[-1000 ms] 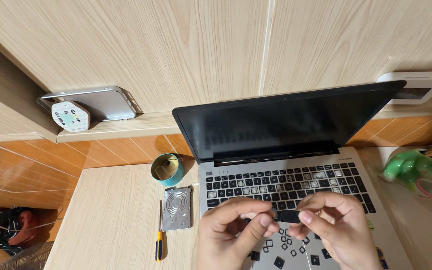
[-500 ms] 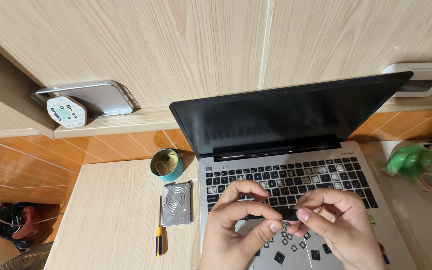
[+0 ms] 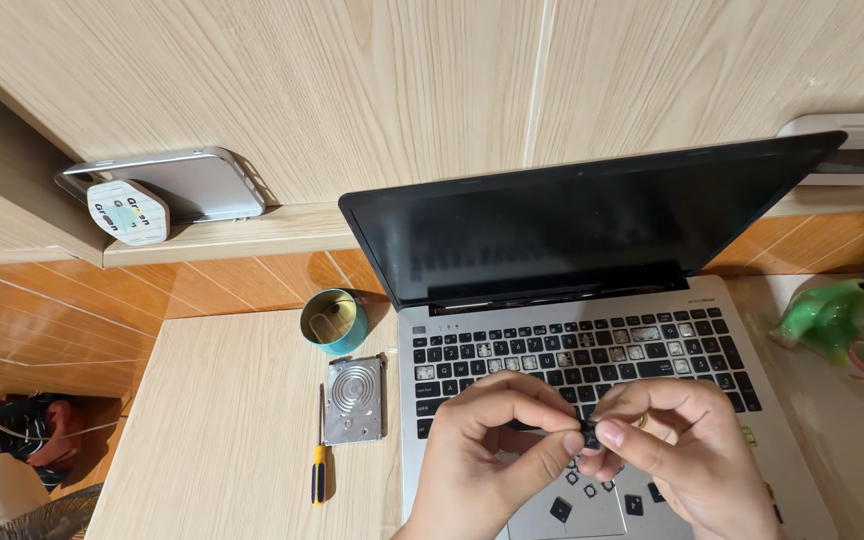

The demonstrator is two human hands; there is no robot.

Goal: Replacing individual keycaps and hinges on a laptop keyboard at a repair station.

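Teal tin cup [image 3: 333, 320] beside open laptop [image 3: 592, 330], a thin wire loop inside. Left hand [image 3: 492, 455] and right hand [image 3: 677, 450] meeting over keyboard, fingertips pinched together on small black keycap [image 3: 589, 435]. Loose keycaps [image 3: 592, 495] scattered on palm rest. Compared with half a second earlier: fingertips closer together, keycap more hidden.

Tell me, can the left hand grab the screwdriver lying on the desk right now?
Probably yes. The screwdriver lies in the open on the desk, just left of the left hand, with nothing between them. But that hand is pinching a small black key together with the right hand.
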